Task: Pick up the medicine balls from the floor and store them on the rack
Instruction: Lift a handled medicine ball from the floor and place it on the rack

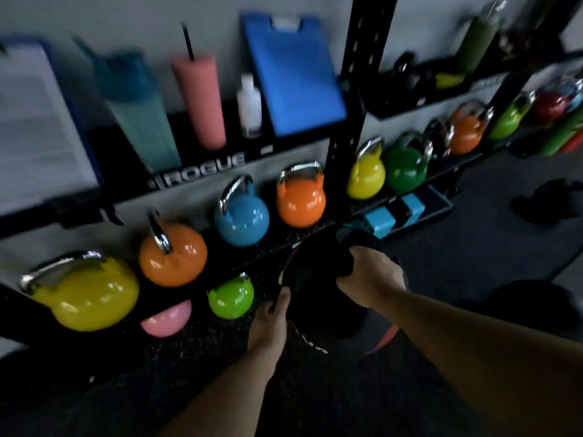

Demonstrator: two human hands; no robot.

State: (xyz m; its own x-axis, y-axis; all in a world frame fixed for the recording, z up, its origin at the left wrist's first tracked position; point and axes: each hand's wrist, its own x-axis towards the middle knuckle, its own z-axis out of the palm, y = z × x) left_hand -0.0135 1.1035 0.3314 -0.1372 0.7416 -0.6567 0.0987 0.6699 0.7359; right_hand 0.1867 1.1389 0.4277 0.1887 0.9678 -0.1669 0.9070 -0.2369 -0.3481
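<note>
A black medicine ball (315,288) with red trim is held between both hands, low in front of the black rack (347,121). My left hand (271,320) presses on its near left side. Gripping its upper right side is my right hand (369,275). The ball sits just below the rack's lower shelf edge, right of a small green kettlebell (231,298). The picture is blurred and the ball's lower part is dark. Another dark round shape (533,307), perhaps a second ball, lies on the floor at the right.
Coloured kettlebells line the lower shelf: yellow (85,294), orange (173,253), blue (241,217), orange (301,203) and more to the right. A pink kettlebell (167,318) sits low. Bottles and a blue clipboard (296,77) stand on the upper shelf. Blue blocks (394,212) lie under the shelf.
</note>
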